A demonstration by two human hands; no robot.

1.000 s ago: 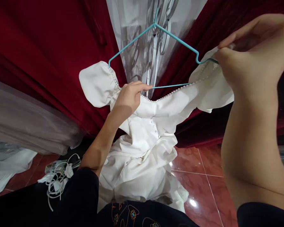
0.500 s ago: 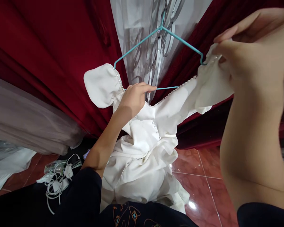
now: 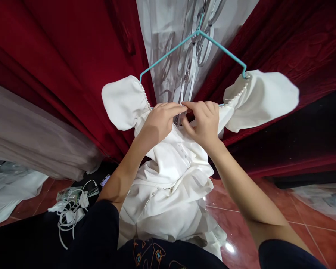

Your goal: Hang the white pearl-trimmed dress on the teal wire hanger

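Observation:
A white dress (image 3: 168, 168) with puff sleeves and a pearl-beaded neckline hangs from a light blue hanger (image 3: 168, 53). Both its shoulders rest at the hanger's ends. My left hand (image 3: 162, 119) is closed over the hanger's lower bar by the neckline, its thumb hidden. Beside it, my right hand (image 3: 204, 121) has its thumb and bent forefinger apart, with nothing visible between them. Its fingertips meet those of my left hand in front of the bar. The right puff sleeve (image 3: 271, 97) spreads out freely, as does the left puff sleeve (image 3: 123, 101).
White scrolled metalwork (image 3: 189, 71) stands behind the hanger, between dark red curtains (image 3: 67, 67). White cables and plugs (image 3: 72, 215) lie in a tangle at lower left, near a phone (image 3: 105, 180). Red floor tiles (image 3: 240, 231) show below, and sheer grey fabric (image 3: 39, 130) hangs at left.
My right hand has let go of the right sleeve and moved left and down to my left hand. That sleeve now sits at the hanger's end. My left hand stays at the bar.

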